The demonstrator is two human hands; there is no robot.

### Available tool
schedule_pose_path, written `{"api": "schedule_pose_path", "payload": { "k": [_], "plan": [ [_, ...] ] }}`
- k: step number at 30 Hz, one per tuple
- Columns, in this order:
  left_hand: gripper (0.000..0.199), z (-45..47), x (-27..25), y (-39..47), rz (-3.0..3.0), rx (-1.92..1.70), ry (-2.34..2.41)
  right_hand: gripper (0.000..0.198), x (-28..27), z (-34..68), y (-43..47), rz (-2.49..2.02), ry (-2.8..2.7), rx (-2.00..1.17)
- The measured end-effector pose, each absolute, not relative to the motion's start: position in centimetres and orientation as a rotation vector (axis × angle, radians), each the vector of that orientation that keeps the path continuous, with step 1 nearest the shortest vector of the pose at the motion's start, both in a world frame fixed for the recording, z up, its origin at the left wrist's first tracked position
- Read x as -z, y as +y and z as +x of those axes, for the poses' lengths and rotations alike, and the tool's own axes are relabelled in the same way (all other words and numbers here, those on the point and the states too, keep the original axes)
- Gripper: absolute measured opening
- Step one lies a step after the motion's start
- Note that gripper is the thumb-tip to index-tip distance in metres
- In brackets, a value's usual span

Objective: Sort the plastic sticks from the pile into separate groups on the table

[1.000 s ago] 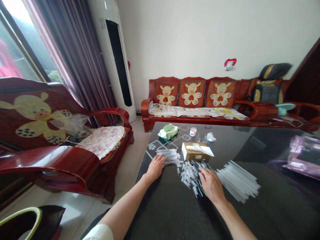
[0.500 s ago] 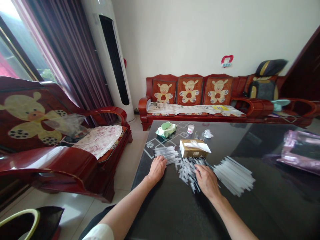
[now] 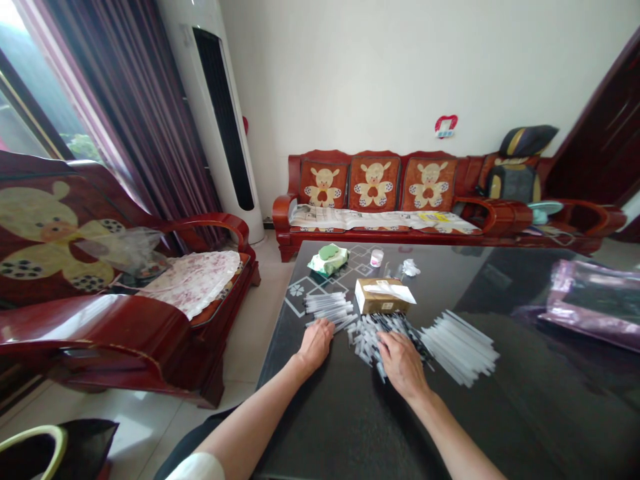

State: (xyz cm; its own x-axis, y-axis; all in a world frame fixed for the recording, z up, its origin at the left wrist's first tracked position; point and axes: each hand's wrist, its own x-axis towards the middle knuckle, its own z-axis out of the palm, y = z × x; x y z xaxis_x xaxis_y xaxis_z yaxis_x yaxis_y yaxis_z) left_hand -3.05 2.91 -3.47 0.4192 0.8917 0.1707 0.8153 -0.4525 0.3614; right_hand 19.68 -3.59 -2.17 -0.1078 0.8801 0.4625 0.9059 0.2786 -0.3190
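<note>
On a dark table (image 3: 330, 433), a person's left hand (image 3: 316, 343) rests at the near side of a bundle of clear tubes (image 3: 327, 305), while the right hand (image 3: 406, 363) has its fingers at a heap of pale and dark pieces (image 3: 362, 339). Long pale tubes (image 3: 461, 350) lie just right of that heap. Behind it are a tissue box (image 3: 375, 305), a green pack (image 3: 327, 263) and a small cup (image 3: 377, 259), with a red sofa (image 3: 323, 240) farther back.
</note>
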Motion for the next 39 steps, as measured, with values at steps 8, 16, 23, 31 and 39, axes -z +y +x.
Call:
{"api": "schedule_pose_path", "payload": {
  "k": [8,16,23,31,39],
  "plan": [
    [0.013,-1.6,2.1,2.5,1.313,-0.904,1.062,0.027,1.7,17.5,-4.1,-1.451,-1.631,-0.842],
    [0.032,-0.4,1.6,0.9,0.967,-0.939,0.717,0.043,2.0,15.7,-4.2,-1.193,-1.098,-1.600],
    [0.038,-0.6,0.8,0.8,0.927,-0.986,0.730,0.038,1.2,15.8,-4.4,-1.106,-1.069,-1.662],
    [0.042,-0.4,1.1,0.9,0.926,-1.016,0.852,0.032,1.4,15.9,-4.1,-1.313,-1.335,-1.254],
    [0.039,-0.5,1.0,0.9,0.920,-1.038,0.804,0.041,1.2,15.9,-4.2,-1.169,-1.161,-1.535]
  ]
}}
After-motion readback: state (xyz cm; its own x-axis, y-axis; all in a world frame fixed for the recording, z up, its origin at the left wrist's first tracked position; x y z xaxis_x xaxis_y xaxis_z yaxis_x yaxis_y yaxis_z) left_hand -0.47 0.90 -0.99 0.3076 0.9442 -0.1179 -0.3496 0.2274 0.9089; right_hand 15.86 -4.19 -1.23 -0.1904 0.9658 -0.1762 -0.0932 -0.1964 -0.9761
